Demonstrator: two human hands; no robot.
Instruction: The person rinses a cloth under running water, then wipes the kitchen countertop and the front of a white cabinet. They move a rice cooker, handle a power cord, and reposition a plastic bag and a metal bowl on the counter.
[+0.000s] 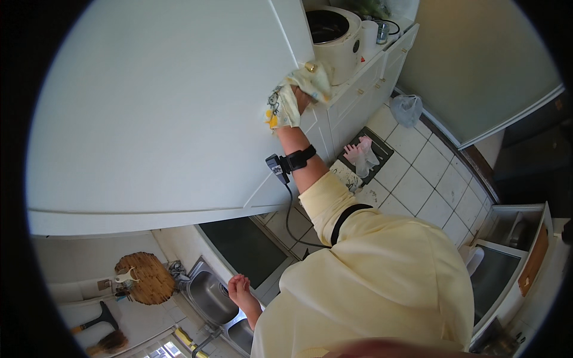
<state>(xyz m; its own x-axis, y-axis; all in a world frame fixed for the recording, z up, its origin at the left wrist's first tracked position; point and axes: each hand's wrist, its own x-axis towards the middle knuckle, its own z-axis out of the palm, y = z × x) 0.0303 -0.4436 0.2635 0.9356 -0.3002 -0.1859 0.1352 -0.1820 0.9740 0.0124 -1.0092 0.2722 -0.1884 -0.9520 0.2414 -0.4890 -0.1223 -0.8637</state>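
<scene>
My right hand (304, 99) is shut on a pale yellow printed cloth (286, 100), which covers most of its fingers. The cloth lies against the edge of a large white cabinet door (156, 107), right by its gold knob (310, 67). On that forearm is a black strap with a small device (280, 168) and a cable. Lower left, my left hand (241, 290) hangs near the sink's edge, fingers loosely curled, with nothing visible in it. Just beyond the cloth stands a white rice cooker (342, 53), its lid not visible and its dark inside showing.
A stainless steel sink (210, 295) and a round wooden board (147, 278) are at lower left. White drawers (365, 91) run beneath the cooker. On the tiled floor lie a plastic bag (406, 109) and a dark stool (380, 150) bearing pink gloves (358, 150).
</scene>
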